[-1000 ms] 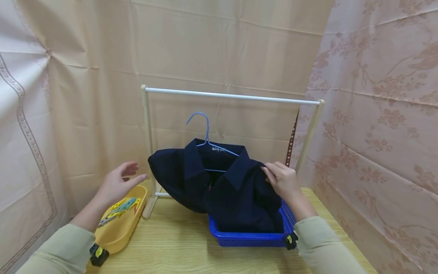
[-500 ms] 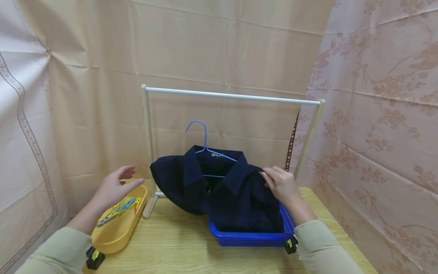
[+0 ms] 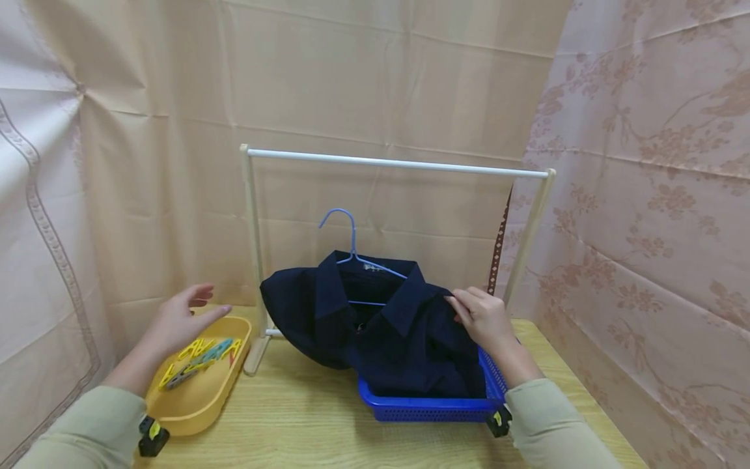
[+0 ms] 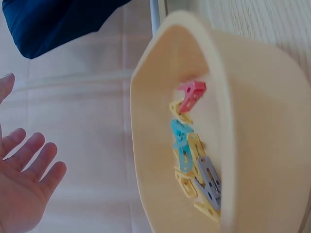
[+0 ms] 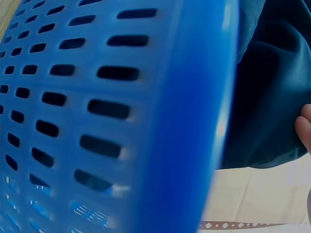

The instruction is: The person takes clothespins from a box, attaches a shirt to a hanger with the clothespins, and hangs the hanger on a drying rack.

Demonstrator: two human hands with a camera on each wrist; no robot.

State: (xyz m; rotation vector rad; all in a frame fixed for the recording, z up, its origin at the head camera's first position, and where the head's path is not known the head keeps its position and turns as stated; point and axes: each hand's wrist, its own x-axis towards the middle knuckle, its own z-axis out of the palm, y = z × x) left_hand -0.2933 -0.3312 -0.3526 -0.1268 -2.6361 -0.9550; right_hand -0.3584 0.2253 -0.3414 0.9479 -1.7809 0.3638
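A dark navy collared shirt [image 3: 389, 345] sits on a blue wire hanger [image 3: 354, 236], its lower part lying in a blue perforated basket [image 3: 433, 412]. My right hand [image 3: 483, 318] pinches the shirt's shoulder on the right side; in the right wrist view only fingertips [image 5: 305, 125] show beside the cloth. My left hand [image 3: 181, 322] is held over the yellow tray [image 3: 196, 423], fingers spread and holding nothing. Several clothespins [image 4: 194, 155] in yellow, blue, grey and red lie in that tray. The hanger's hook stands free, below the rack's bar.
Behind the shirt stands a small rack with a white top bar [image 3: 387, 163] and pale wooden posts [image 3: 530, 238]. All of it rests on a wood-grain table [image 3: 293, 417]. Beige cloth [image 3: 381, 78] hangs at the back, and patterned cloth [image 3: 644, 195] at the right.
The shirt and hanger have sunk a little, the hook dropping farther below the bar. My left hand has drawn away to the left, over the tray. My right hand keeps its pinch.
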